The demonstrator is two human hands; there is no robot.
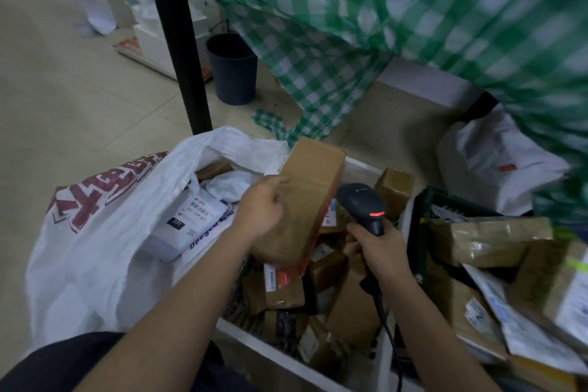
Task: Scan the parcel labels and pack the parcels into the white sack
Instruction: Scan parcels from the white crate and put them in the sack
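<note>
A long brown cardboard parcel (302,200) stood tilted on end over a white bin (286,356), between the sack and the scanner. The left hand (262,205) lay against its left face, the fingers curled round the near edge and gripping the box. The right hand (378,251) had its fingers closed round the handle of a black barcode scanner (362,204), whose red indicator was lit; the scanner head sat just beside the parcel's right edge, with a dark cable trailing down from the handle. To the left, the white sack (105,248) gaped open on the floor, carrying large red characters that could not be read. Inside it lay a white mailer (191,223) whose label showed "231" on a black patch and a line reading roughly "231-239", plus other white wrapped items. The white bin held a jumble of small brown boxes (324,270), several with white labels too blurred to read. To the right, a dark crate (420,232) held taped brown packets and white mailers. The floor (63,99) was pale tile. A black leg (178,48) rose behind the sack, and a green-and-white checked cloth (413,19) hung down from above. A dark bucket (234,68) stood on the floor beyond, with white boxes stacked further back.
</note>
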